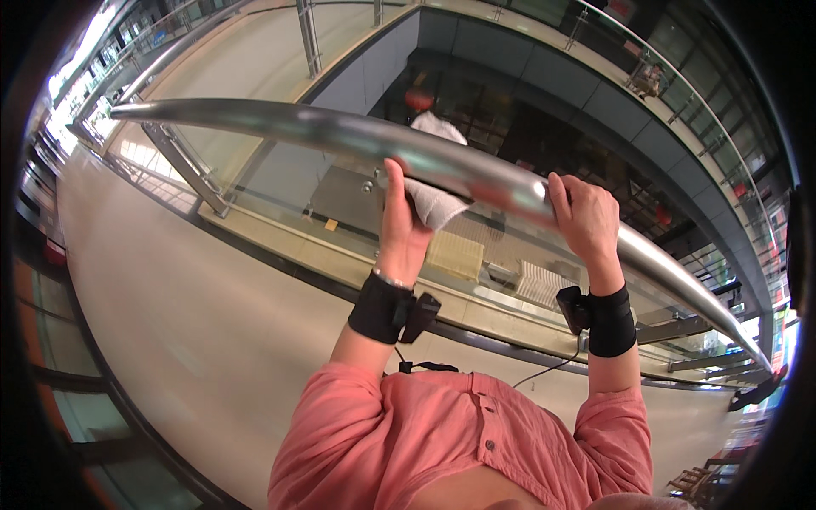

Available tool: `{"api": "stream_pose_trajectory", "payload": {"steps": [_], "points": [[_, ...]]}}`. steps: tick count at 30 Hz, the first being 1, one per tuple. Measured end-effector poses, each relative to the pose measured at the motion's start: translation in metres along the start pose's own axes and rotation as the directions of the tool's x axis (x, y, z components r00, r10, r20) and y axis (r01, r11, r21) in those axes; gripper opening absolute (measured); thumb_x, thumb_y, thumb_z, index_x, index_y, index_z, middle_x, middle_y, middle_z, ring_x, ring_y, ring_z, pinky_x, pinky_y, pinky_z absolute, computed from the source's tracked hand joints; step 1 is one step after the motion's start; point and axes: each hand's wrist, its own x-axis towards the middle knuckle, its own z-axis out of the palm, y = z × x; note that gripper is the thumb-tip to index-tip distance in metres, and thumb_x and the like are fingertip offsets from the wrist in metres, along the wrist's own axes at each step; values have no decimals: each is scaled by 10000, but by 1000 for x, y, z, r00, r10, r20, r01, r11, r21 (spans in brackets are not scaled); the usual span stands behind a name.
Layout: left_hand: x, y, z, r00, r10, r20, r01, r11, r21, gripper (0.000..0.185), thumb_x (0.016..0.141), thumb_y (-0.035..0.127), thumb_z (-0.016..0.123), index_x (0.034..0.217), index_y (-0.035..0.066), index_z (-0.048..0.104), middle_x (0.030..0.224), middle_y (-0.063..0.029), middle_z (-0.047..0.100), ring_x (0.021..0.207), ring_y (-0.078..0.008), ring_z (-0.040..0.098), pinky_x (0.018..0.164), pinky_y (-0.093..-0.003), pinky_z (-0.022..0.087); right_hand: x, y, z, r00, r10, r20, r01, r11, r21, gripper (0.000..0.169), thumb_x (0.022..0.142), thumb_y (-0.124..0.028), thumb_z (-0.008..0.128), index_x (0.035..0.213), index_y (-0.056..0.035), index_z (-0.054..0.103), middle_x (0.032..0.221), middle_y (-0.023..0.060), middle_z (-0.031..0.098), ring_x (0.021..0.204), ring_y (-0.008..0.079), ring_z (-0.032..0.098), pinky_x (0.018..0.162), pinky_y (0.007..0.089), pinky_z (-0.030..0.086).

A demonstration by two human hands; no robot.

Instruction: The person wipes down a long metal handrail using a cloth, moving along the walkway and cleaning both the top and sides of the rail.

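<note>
A polished metal handrail runs across the view above glass panels. My left hand is at the underside of the rail, thumb up, with a pale cloth between its palm and the rail. Part of the same cloth shows beyond the rail's far side. The left fingers are mostly hidden. To the right, my right hand grips the bare rail from above, its fingers wrapped over the top. Both wrists carry black bands with small black devices.
A glass balustrade with a metal post stands below the rail, on a pale ledge. Beyond it lies an open drop to a lower floor. Pale floor spreads on my side. At the far right edge, a dark shape is near the rail's end.
</note>
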Motion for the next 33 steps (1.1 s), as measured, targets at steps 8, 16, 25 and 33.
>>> {"api": "stream_pose_trajectory", "payload": {"steps": [8,16,25,33], "points": [[-53,13,17,998,39,-49,-34,995,95,592,986,561,342,1320,81,438,1251,-76,545,1108,-247,564,971,-448,461,-4,5,0,1000,-4,-24,5,1000,28,390,932,-358,539,747,-57,706,627,148,630,613,330,622,599,401,479],[-67,-43,58,936,351,19,-268,680,683,470,1025,310,438,1341,-28,357,1236,-92,454,1096,-156,445,993,-302,360,-5,5,0,1000,9,3,-9,1000,24,378,934,-357,526,776,-66,707,648,143,636,642,335,628,612,400,483],[-15,4,40,678,496,543,-274,-515,812,684,858,255,609,1455,62,335,1540,-167,198,1403,-522,43,1128,-608,94,-6,9,-6,999,-1,-34,5,996,95,317,920,-336,561,834,-60,692,674,124,652,662,325,636,602,388,485],[-4,45,42,743,302,597,-250,-702,666,569,880,308,603,1390,97,462,1471,-33,389,1428,-395,171,1103,-631,116,-18,0,-27,869,-187,-458,448,689,570,381,763,-97,668,1137,-53,606,971,115,680,890,316,647,772,402,527]]}}
